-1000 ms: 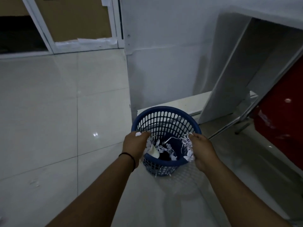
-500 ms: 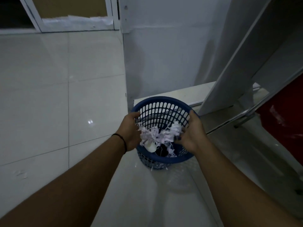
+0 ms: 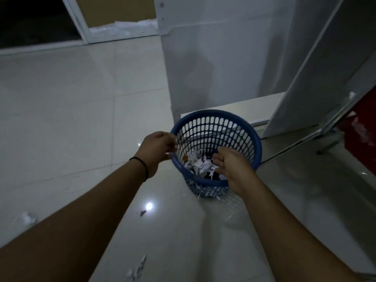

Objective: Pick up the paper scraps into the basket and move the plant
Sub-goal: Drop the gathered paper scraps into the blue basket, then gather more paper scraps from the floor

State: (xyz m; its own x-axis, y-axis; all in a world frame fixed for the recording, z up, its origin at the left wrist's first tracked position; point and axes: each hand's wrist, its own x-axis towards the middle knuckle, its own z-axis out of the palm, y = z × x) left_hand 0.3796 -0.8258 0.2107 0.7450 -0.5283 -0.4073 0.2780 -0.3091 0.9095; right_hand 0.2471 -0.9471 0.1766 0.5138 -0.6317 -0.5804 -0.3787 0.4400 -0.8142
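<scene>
A few loose paper scraps (image 3: 136,269) lie on the glossy tile floor (image 3: 61,119) at the near edge, between the two forearms, with another small scrap (image 3: 143,212) a little farther on and a pale clump (image 3: 25,218) off to the left. The left hand (image 3: 157,148), with a dark band (image 3: 142,166) round its wrist, sits just outside the left rim of the basket; its fingers are curled in loosely, and in the dim light it is hard to say whether they pinch a shred or nothing at all. The right hand (image 3: 232,169) hangs over the near right side of the basket with its fingers spread and slack, holding nothing. The blue slotted basket (image 3: 244,135) stands upright on the floor, and a heap of white shredded paper (image 3: 198,164) lies at its bottom. Thin shreds poke out through the slots near its base. Behind the basket rises a white panel (image 3: 213,58), with a slanted white board (image 3: 317,78) to the right.
</scene>
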